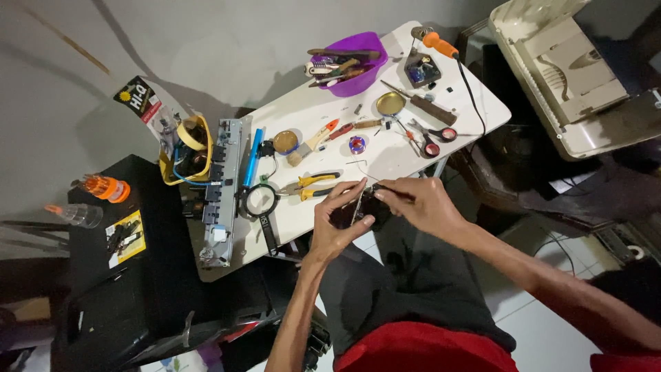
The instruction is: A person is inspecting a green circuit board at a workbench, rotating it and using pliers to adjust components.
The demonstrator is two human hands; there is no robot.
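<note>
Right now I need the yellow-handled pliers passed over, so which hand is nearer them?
Left. The left hand sits just right of the yellow-handled pliers, fingertips almost at the handles; the right hand is farther right, beyond the dark part both hold.

Purple bowl [357,69], yellow-handled pliers [313,186]

The small dark device [363,209] is flat and black with a pale strip along it, held tilted just beside the white tabletop [313,114] edge.
</note>
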